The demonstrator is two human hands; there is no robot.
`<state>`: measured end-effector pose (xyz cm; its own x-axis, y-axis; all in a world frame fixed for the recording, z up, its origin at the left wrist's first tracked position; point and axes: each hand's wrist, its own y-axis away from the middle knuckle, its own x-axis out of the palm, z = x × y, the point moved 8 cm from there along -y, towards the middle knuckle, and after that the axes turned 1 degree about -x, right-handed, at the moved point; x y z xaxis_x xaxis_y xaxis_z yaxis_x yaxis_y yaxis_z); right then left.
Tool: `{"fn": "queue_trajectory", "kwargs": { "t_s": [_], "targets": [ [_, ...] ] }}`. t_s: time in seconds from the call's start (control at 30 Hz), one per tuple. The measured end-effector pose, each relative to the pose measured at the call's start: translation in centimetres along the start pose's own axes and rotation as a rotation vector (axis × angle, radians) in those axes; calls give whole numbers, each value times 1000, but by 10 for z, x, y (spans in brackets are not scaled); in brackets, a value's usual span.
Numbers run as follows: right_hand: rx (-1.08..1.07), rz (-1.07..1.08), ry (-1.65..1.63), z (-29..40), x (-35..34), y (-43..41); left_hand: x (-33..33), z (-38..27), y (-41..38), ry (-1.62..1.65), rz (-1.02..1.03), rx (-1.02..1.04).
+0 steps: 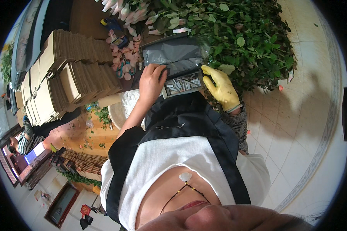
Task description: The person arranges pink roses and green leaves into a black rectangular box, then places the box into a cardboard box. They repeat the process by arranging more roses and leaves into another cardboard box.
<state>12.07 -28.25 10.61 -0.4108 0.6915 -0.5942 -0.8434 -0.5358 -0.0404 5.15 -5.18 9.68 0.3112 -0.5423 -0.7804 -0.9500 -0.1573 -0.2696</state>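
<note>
My left hand (153,79) is bare; its bent fingers pinch the near left edge of a stack of clear plastic sleeves (173,52) on a dark surface. My right hand (221,86) wears a yellow rubber glove; its thumb and fingers are apart, with nothing seen between them, beside the near right corner of the stack. Just below the sleeves, between my hands, an open tray (163,93) holds many small white and grey pieces. Close behind the right hand lies a large heap of leafy green stems (243,43); pale netted flower buds (127,11) lie at the top.
Stacked cardboard sheets (84,49) stand at the left, near teal-handled scissors (121,70) among pink petals (130,52). A round tub (114,112) with white material is below my left forearm. A person in a striped top (27,143) is far left. Tiled floor (277,115) lies right.
</note>
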Motion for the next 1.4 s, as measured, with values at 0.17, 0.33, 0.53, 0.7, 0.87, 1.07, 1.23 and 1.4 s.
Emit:
{"fn": "queue_trajectory", "kwargs": {
  "t_s": [0.17, 0.33, 0.53, 0.7, 0.87, 1.07, 1.23, 1.4],
  "targets": [
    [39, 33, 26, -5, 3, 7, 23, -9, 8, -41, 42, 87],
    [54, 40, 26, -7, 4, 16, 30, -13, 10, -101, 71, 150],
    [20, 67, -397, 45, 6, -10, -15, -14, 4, -82, -70, 130],
    [-215, -19, -255, 97, 27, -84, 14, 18, 14, -37, 26, 203],
    [-206, 116, -631, 141, 110, -173, -44, 40, 30, 197, -187, 151],
    [113, 242, -230, 58, 281, -341, -66, 138, 70, 294, -424, -275],
    [324, 761, -286, 33, 366, -368, -58, 151, 74, 391, -367, -263],
    [-752, 512, 409, 76, 349, -298, -41, 179, 105, 444, -367, -426]
  ]
}}
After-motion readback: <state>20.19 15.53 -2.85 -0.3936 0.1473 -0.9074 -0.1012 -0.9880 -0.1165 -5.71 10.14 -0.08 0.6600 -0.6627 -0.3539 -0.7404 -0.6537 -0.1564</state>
